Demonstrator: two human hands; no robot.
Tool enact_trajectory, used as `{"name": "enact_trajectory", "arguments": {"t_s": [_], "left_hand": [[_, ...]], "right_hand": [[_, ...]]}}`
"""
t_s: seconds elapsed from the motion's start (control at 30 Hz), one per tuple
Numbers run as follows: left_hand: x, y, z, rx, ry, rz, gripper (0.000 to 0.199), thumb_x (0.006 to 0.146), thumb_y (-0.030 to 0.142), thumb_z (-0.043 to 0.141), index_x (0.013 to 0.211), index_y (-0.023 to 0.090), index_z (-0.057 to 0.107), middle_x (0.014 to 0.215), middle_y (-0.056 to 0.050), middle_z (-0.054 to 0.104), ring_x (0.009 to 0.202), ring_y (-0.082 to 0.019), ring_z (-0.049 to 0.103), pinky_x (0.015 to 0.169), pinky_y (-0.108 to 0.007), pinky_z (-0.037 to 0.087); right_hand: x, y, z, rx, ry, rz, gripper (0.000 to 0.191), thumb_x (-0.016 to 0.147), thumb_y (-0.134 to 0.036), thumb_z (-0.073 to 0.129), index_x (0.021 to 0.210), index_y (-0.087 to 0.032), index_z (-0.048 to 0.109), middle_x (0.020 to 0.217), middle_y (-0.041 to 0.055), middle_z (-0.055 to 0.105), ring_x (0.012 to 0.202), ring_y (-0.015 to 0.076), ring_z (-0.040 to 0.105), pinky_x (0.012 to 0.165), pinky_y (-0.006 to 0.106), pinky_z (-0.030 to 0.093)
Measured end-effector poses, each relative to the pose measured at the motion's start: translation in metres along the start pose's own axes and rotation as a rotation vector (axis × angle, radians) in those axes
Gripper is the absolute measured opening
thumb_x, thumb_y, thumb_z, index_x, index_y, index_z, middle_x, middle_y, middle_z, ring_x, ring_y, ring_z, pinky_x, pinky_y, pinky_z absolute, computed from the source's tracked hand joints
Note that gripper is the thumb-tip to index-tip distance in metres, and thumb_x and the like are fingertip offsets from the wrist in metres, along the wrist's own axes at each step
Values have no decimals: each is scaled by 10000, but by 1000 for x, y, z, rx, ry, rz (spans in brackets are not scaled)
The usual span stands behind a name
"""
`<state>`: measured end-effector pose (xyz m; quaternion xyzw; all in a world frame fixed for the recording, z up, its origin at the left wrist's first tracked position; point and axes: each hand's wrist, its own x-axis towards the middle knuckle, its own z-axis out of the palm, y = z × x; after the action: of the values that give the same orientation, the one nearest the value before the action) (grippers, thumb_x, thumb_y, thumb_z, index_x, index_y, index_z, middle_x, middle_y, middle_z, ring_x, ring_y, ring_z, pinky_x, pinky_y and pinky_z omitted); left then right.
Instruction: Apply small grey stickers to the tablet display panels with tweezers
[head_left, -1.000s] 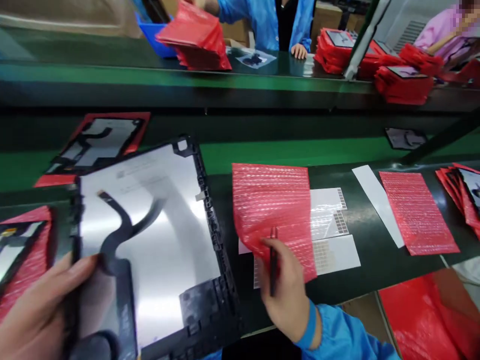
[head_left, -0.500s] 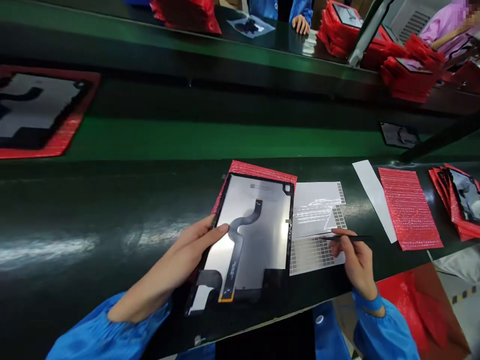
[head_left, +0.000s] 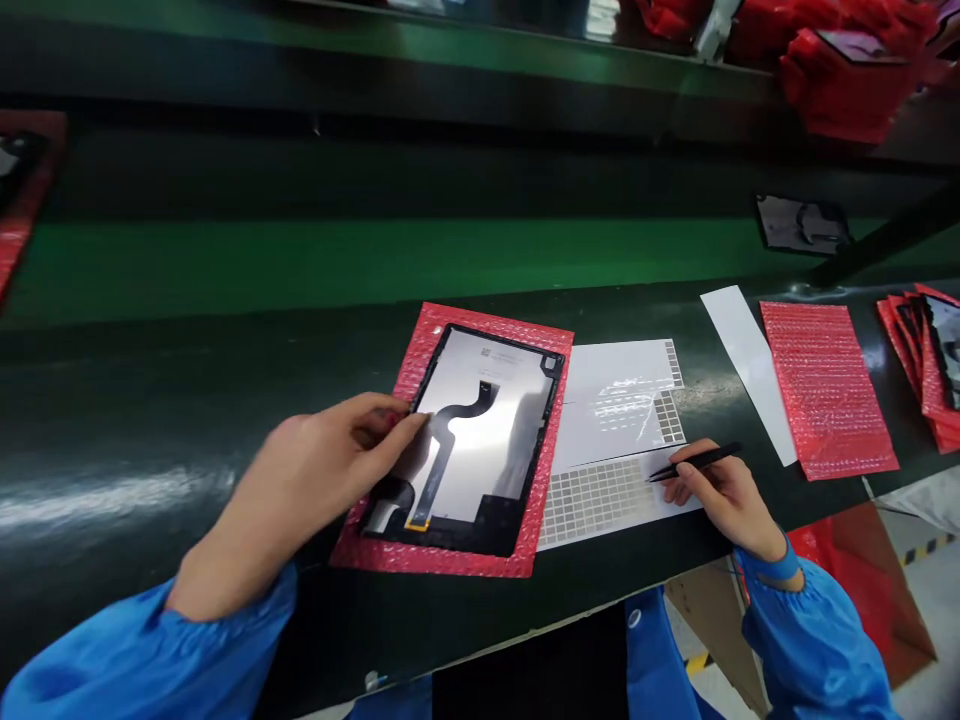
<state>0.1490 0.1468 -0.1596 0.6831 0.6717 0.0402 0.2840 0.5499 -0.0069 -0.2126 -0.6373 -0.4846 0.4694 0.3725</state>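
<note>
A tablet screen panel lies back side up on a red bubble-wrap bag, with a dark curved ribbon cable across it. My left hand pinches the panel's left edge between thumb and fingers. Right of the bag are white sheets, the nearest covered with a grid of small grey stickers. Over that sheet's right end my right hand holds black tweezers, their tips pointing left.
A white strip and a red bubble-wrap bag lie to the right, beside stacked bagged panels. Another panel lies farther back near a dark post. Red bags are piled on the raised shelf.
The panel has come down flat onto the red bag, left of where it was held tilted. My right hand still holds the tweezers. The view has tilted down.
</note>
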Motion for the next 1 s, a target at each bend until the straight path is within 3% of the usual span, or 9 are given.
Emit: {"name": "enact_trajectory", "arguments": {"t_s": [0.07,0.1,0.17,0.23,0.4,0.8,1.0], "left_hand": [[-7,-9,10,198,192,152,499,972,525,554,1301,158,638,1226,-144,715,1154,-334,679,1019,-454,541],[-12,-16,17,225,228,275,549,994,508,533,1408,150,571,1421,-189,623,1336,-365,593,1137,-499,476],[-20,-30,34,222,235,499,605,1028,465,504,1560,187,427,1671,-200,385,1560,-385,370,1259,-555,347],[-27,-42,49,231,192,577,643,1052,410,479,1651,274,287,1757,-155,251,1623,-393,243,1277,-621,299],[-40,-47,63,252,207,483,765,1056,368,484,1712,379,90,1800,-94,140,1620,-447,212,1226,-733,319],[-48,-39,65,224,246,467,743,1081,356,462,1717,392,78,1798,-65,151,1604,-459,249,1208,-765,330],[-59,-36,78,185,293,434,726,1080,389,455,1723,327,123,1776,-146,216,1590,-487,272,1183,-787,346]], "right_hand": [[1,1,2,9,-24,3,359,1039,-538,639,1023,-182,672,736,47,772,624,212,766,589,324,645],[1,2,2,13,-27,4,351,1044,-533,634,1032,-184,670,745,46,773,634,211,769,593,321,646],[0,3,3,12,-34,5,326,1054,-514,628,1042,-190,670,753,45,768,661,212,778,615,318,652],[-1,2,2,1,-44,0,289,1063,-483,628,1043,-199,679,766,44,764,676,206,780,635,309,654],[-2,-1,0,-12,-54,-12,240,1074,-436,624,1023,-212,694,840,56,769,691,198,779,643,304,654],[1,-7,-1,-2,-65,28,217,1074,-403,640,1001,-205,689,775,32,766,679,183,783,633,272,645],[0,-6,-7,243,-47,75,194,1078,-387,637,999,-211,661,784,40,797,681,215,796,695,348,663]]}}
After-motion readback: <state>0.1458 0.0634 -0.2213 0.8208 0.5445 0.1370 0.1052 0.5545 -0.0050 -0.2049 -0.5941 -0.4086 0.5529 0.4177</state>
